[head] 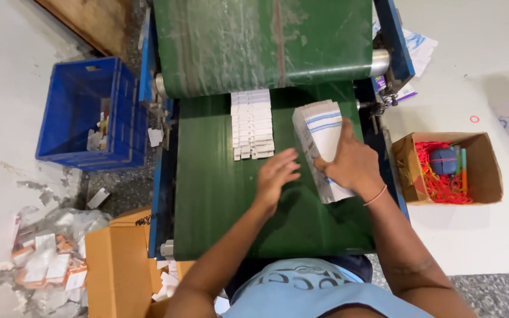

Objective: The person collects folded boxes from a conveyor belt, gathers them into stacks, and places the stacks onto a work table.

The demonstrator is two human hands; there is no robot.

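Leaning over a green belt (219, 206), the person in a light blue shirt (319, 291) reaches both forearms out across it. Nearest, at the lower left, an open brown box (110, 265) stands beside the belt's blue frame (159, 194), and a heap of crumpled plastic and small orange-and-white cartons (48, 262) lies on the floor just beyond it. The left hand (275, 175) lies palm down on the belt, fingers spread and slightly curled, holding nothing that can be seen; its fingertips point towards the stack at its right. The right hand (351, 162), with a thin orange band (375, 196) at the wrist, is closed over a stack of flat white cartons with blue stripes (320, 132), thumb on the near side and fingers hidden behind the far edge; the stack leans fanned on the belt, just right of centre. Beside it, to the left and a little farther off, a row of overlapping white cartons (253, 125) lies flat, running back under the upper green belt (263, 41) and its roller (378, 63). To the right, on the pale floor, a small cardboard box (490, 171) holds red rubber bands (434, 176) and a dark round thing. At the far left a blue plastic crate (83, 112) stands with a few scraps inside.
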